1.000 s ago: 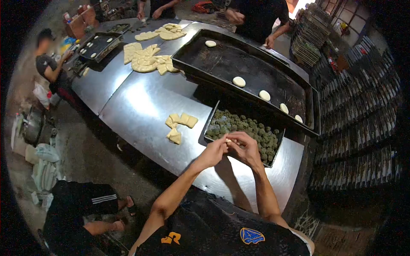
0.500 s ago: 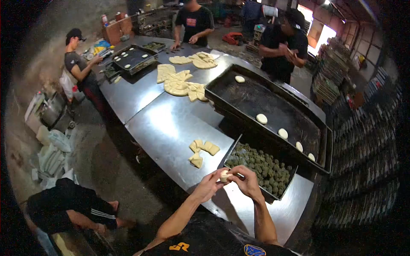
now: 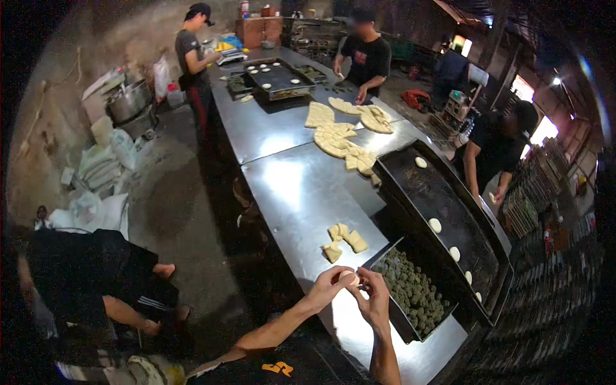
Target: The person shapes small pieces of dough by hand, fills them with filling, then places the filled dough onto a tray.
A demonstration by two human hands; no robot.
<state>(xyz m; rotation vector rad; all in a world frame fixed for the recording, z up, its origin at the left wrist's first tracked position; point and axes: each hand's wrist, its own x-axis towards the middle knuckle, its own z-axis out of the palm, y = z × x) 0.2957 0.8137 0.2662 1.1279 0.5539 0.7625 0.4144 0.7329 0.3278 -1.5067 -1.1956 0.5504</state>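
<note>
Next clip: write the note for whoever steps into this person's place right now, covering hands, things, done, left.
Left hand and right hand: both closed on one dough ball above the steel table.
Things: green filling balls in the small tray, cut dough pieces beside it.
Done: five rounds sit on the big black tray.
Left, likely: this ball not yet placed; dough pieces and filling remain.
</note>
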